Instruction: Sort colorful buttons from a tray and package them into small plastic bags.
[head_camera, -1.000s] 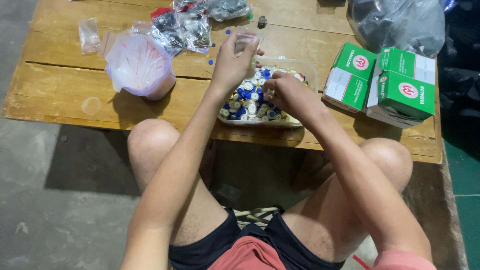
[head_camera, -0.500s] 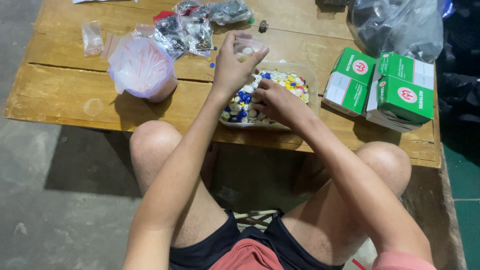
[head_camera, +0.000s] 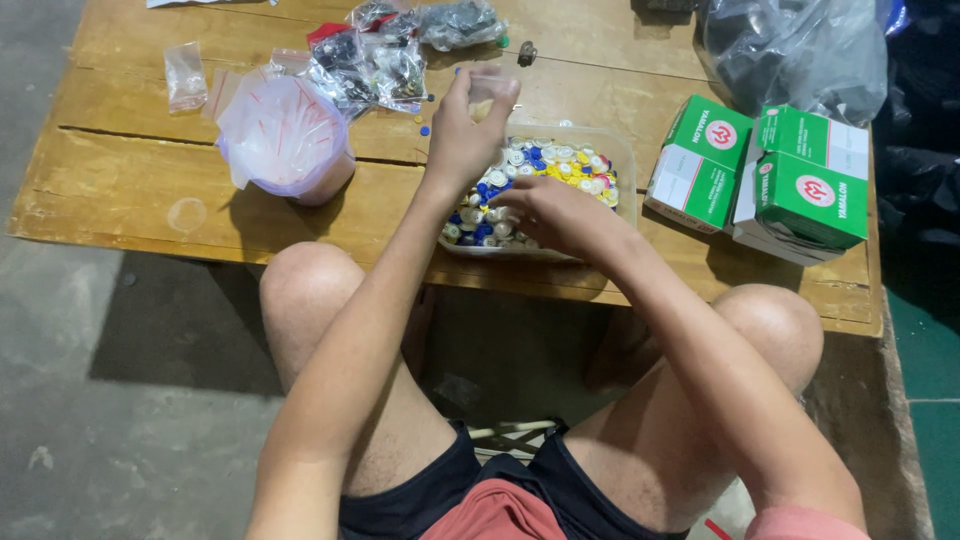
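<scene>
Three green-and-white boxes (head_camera: 760, 175) right of button tray (head_camera: 625, 150), pink bag (head_camera: 285, 140) left

One bench (head_camera: 150, 190) carries one clear tray (head_camera: 622, 160) of buttons, too many to count, in white, blue and yellow. Right of the tray stand three green boxes (head_camera: 800, 190). Left of the tray sits one pink bag (head_camera: 285, 135), with one small clear packet (head_camera: 186, 75) farther left. Two hands: left hand (head_camera: 462, 135), right hand (head_camera: 550, 210).
</scene>
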